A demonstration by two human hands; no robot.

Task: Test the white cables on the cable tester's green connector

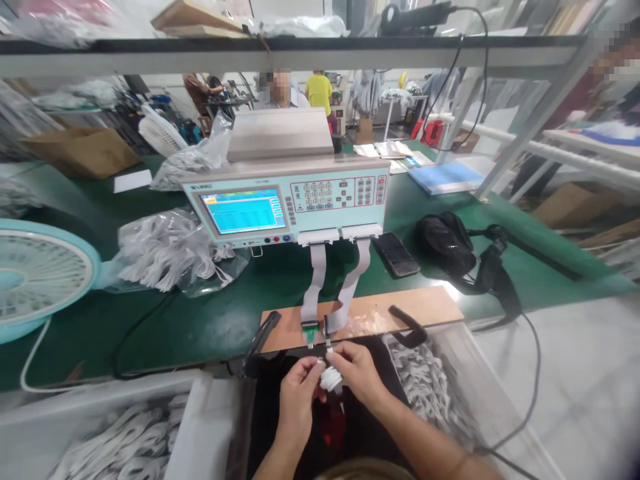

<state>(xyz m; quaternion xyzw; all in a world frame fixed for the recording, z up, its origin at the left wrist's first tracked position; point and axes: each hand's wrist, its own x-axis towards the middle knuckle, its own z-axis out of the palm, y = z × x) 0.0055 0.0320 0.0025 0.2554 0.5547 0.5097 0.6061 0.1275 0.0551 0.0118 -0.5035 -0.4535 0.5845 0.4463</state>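
A small bundle of white cable [331, 379] hangs between my hands, below the front edge of a wooden board [370, 319]. My left hand [301, 383] pinches one white end of it. My right hand [354, 367] has thumb and fingers closed on the other white connector, right at the small adapter [328, 331] on the right ribbon cable. Just left of that, a green circuit board [310, 333] on the left ribbon cable has its metal plug free. Both grey ribbons run up to a tester [285, 200] with a lit screen.
A bag of white cables [170, 250] and a fan [40, 277] stand left. A phone [397, 255] and black pouch [445, 243] lie right. Bins of cables [200, 407] flank my lap. Black clamps [263, 340] hold the board.
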